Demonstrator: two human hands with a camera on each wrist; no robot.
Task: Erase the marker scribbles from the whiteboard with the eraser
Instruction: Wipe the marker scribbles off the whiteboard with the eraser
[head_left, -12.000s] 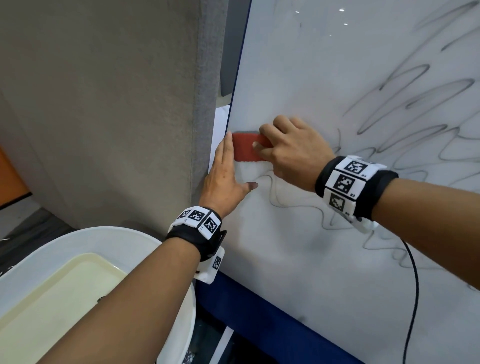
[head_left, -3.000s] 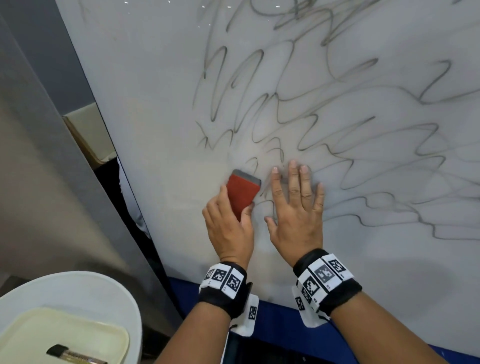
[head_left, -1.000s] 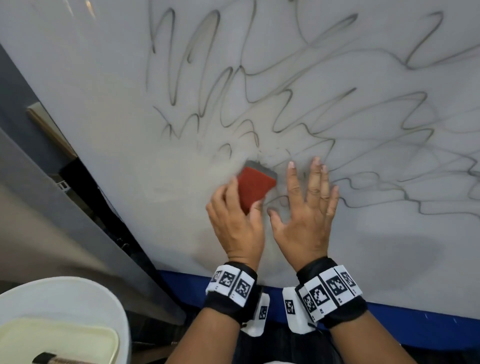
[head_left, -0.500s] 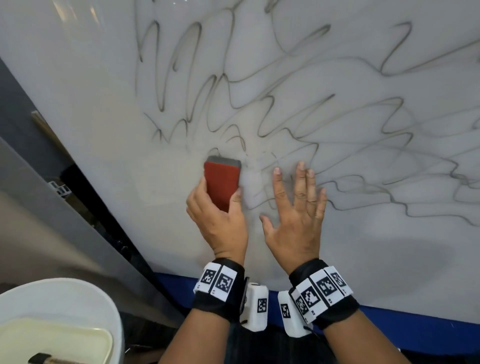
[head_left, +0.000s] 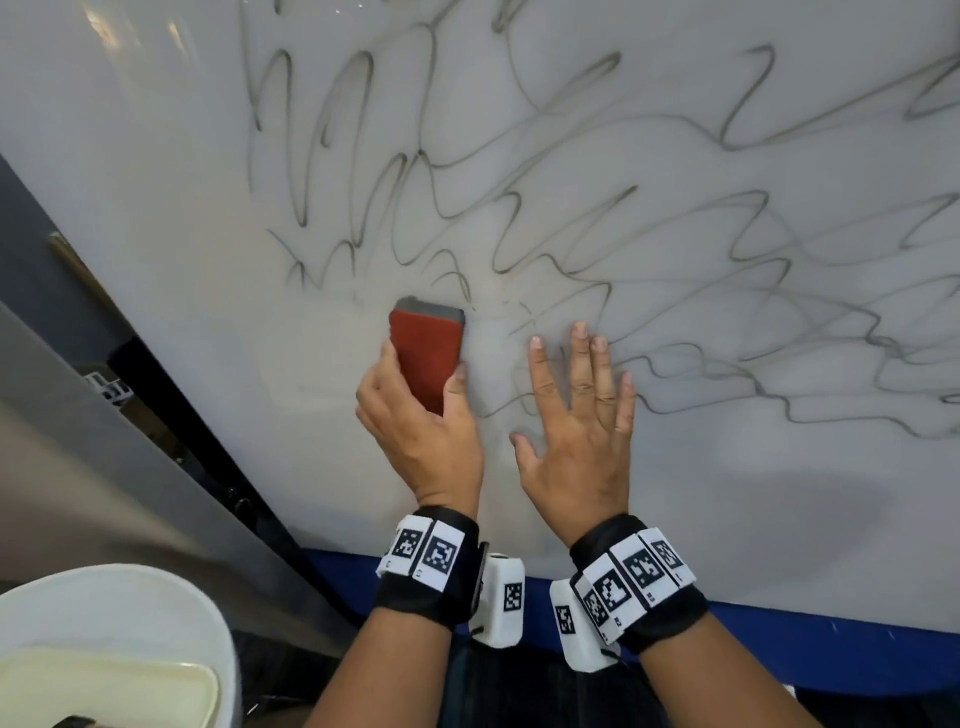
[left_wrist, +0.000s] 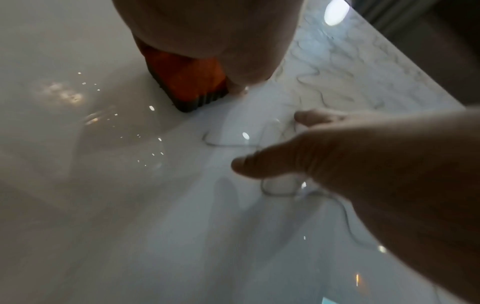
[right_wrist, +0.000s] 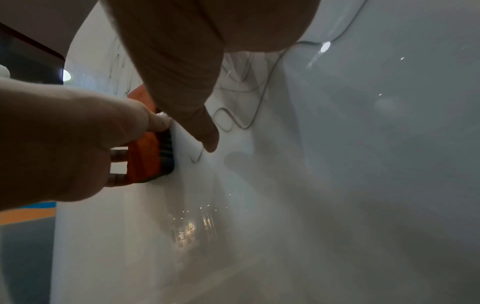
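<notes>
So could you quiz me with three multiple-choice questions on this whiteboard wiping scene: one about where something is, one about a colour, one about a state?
1. Where does the red rectangular eraser sit relative to the right hand?
A. To its left
B. To its right
C. Under its palm

2. What colour is the strip along the glossy whiteboard's bottom edge?
A. Green
B. Blue
C. Yellow

3. How is the right hand posed?
A. Clenched in a fist
B. Pinching a marker
C. Fingers straight, flat on the board

Answers: 1 A, the left hand grips the eraser left of the right hand. 2 B, blue in the head view. 3 C, straight fingers rest over the grey marker scribbles.
</notes>
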